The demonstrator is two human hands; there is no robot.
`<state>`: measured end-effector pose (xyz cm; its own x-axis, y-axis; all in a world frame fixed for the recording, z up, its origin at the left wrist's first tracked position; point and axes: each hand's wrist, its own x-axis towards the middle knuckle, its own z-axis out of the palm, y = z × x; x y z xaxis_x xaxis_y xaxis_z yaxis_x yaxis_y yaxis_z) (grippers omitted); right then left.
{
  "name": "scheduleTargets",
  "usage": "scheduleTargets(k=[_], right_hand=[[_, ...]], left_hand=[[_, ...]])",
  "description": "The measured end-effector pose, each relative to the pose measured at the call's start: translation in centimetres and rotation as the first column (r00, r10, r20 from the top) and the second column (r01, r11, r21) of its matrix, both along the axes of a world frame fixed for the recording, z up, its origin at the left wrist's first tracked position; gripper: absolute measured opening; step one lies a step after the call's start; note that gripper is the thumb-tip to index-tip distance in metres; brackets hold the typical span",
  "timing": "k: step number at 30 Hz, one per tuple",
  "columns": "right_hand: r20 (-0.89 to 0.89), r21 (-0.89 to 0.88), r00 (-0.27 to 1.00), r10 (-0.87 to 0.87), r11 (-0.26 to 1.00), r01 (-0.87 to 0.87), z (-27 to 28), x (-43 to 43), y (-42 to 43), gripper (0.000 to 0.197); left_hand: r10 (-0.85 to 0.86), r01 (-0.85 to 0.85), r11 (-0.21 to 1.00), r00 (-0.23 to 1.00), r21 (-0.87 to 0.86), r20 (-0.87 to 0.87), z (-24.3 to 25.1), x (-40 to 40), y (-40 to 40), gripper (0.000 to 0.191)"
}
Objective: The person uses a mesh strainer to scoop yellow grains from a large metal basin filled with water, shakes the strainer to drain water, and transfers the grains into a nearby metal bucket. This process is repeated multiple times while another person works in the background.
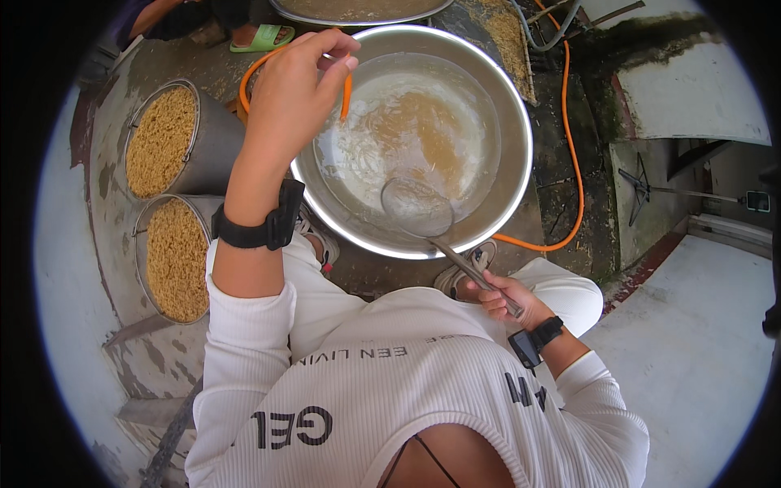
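A wide stainless steel basin (518, 140) of cloudy water stands in front of me, with grain sunk at its bottom. My left hand (299, 91) is raised over the basin's left rim, its fingers curled around an orange hose (346, 100). The hose's end points down at the water. In my right hand (509, 299) is the metal handle of a round mesh skimmer (418, 207). Its shaft crosses the near rim, and the mesh head lies at the water, near the basin's front side.
Two metal buckets (213, 146) (141, 244) filled with grain stand at left. Beyond the basin is another wide metal basin (360, 12). A person's foot in a green slipper (268, 38) rests at upper left. Orange hose loops along the right floor, near spread grain (503, 36).
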<state>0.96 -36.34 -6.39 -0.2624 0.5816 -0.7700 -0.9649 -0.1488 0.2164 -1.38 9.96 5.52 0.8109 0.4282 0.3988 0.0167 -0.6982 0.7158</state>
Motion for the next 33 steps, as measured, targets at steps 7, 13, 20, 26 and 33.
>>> scheduleTargets(k=[7, 13, 20, 26, 33], right_hand=[[0.299, -0.181, 0.951, -0.073, 0.975, 0.132, -3.2, 6.3, 1.6, 0.039], [0.542, -0.314, 0.837, 0.076, 0.942, 0.117, -7.8, 14.2, 8.1, 0.033], [0.747, -0.322, 0.599, 0.289, 0.945, -0.055, -12.3, 17.1, 18.9, 0.028], [0.739, -0.161, 0.634, 0.227, 0.974, -0.161, -12.9, 14.3, 23.9, 0.025], [0.699, 0.087, 0.715, -0.026, 0.995, -0.049, -9.5, 12.0, 17.2, 0.034]], left_hand=[[-0.007, 0.006, 1.000, 0.998, -0.010, -0.070, 0.7, 0.1, -0.6, 0.020], [0.018, -0.020, 0.998, 0.999, -0.055, -0.036, 0.9, 0.0, -0.5, 0.018], [0.033, -0.037, 0.998, 0.996, -0.048, -0.088, 1.0, -0.5, 0.2, 0.020], [0.052, -0.055, 0.997, 0.997, -0.050, -0.063, 0.9, -0.6, 0.3, 0.017], [0.036, -0.036, 0.999, 0.999, 0.003, -0.005, 0.6, -0.5, 0.3, 0.016]])
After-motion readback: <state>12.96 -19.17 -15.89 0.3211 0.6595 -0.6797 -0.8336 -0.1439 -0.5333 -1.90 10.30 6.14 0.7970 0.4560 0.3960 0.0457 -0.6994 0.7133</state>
